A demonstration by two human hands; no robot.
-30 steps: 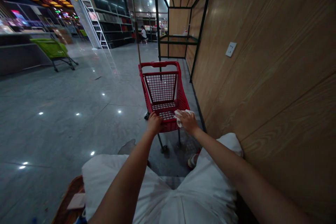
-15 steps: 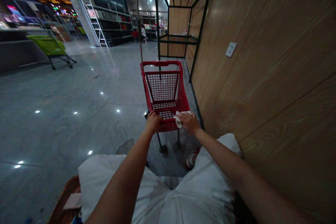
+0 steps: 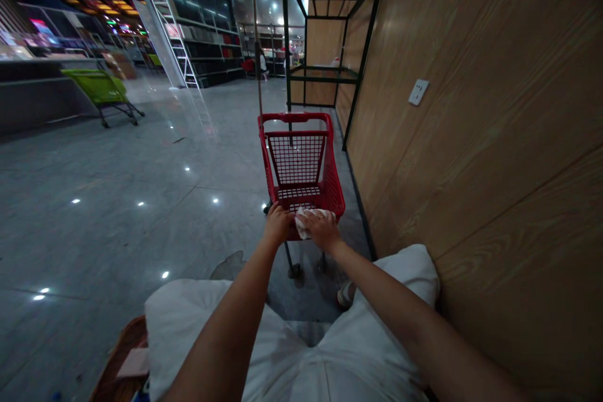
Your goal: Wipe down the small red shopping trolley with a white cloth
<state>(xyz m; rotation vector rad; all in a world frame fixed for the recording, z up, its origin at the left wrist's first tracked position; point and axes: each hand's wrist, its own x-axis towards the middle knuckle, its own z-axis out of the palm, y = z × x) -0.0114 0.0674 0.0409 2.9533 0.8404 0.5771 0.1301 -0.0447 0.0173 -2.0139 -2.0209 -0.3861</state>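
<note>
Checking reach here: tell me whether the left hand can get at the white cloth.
Probably yes: the left hand is at the near edge of the red cart, beside the white cloth, with nothing visible between, though the right hand partly covers it.

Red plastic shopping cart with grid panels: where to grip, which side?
On the red plastic shopping cart, probably mid-span of the red plastic handlebar, from the side farthest from the camera: a raised bar with open space beneath. Avoid its left end, where a thin upright pole shows.

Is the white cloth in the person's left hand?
No, the right hand holds the cloth, and the left hand is on the red cart.
</note>
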